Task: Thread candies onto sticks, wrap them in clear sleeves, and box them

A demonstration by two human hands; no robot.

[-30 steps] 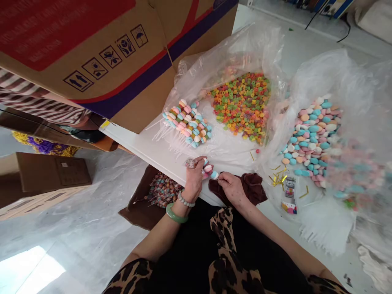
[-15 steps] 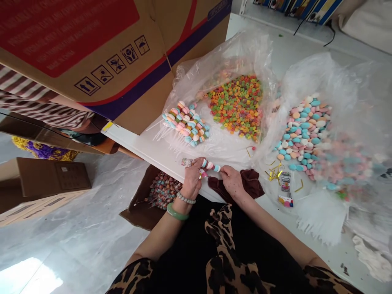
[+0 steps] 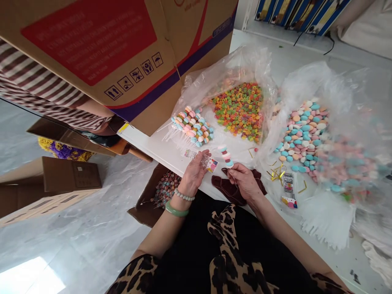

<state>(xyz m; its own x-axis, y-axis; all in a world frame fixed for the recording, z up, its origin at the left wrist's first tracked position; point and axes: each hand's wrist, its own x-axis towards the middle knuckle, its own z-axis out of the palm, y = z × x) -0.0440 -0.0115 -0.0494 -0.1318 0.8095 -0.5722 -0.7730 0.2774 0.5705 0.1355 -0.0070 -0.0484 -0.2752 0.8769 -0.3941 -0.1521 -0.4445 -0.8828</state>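
Note:
A small clear wrapper with a colourful end [image 3: 211, 164] lies in my left hand [image 3: 196, 171], between thumb and fingers. My right hand [image 3: 243, 178] pinches the lower end of a candy skewer [image 3: 226, 156], strung with blue, white, pink and dark pieces and held upright beside the wrapper. Under and beside my right hand is a dark brown cloth [image 3: 226, 188]. A pile of finished-looking candy skewers [image 3: 193, 125] rests on the plastic behind my hands. To its right is a heap of small ring candies [image 3: 240, 110].
Pastel candies [image 3: 303, 130] in clear plastic, gold ties [image 3: 276, 173], a printed packet [image 3: 288, 190] and white sticks [image 3: 329, 218] are on the right. A large carton [image 3: 159, 98] stands back left, near a person in stripes. An open box of skewers [image 3: 167, 190] is below the table edge.
My hands have moved apart. The skewer, earlier lying between both hands, now stands upright in my right hand, and the wrapper shows in my left hand. The camera view has shifted slightly.

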